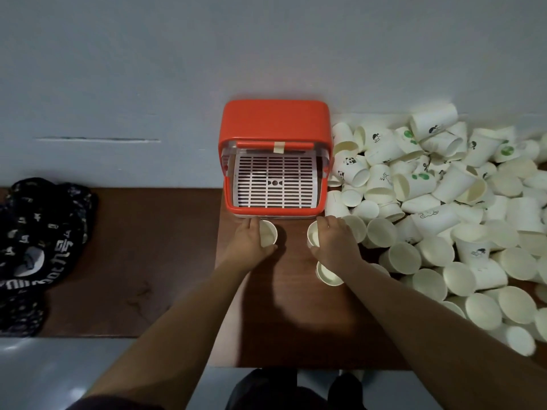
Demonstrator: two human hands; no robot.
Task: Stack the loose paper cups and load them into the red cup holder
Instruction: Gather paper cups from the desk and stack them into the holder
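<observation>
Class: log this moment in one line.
left hand: holds left cup; right hand: holds right cup; red cup holder: open, empty; loose cups: piled right

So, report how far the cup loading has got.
Done: nothing visible; the white slotted tray of the red plastic cup holder shows no cups. In hand: the left grip holds one white paper cup, the right grip a second cup, unstacked. Left: the big pile of loose white paper cups on the right.

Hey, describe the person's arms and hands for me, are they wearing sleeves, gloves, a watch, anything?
Both forearms are bare to the wrists. The left hand and right hand wear no gloves, and no watch, bracelet or ring shows. A dark edge at the frame's bottom, on the left arm, may be a short sleeve.
</observation>
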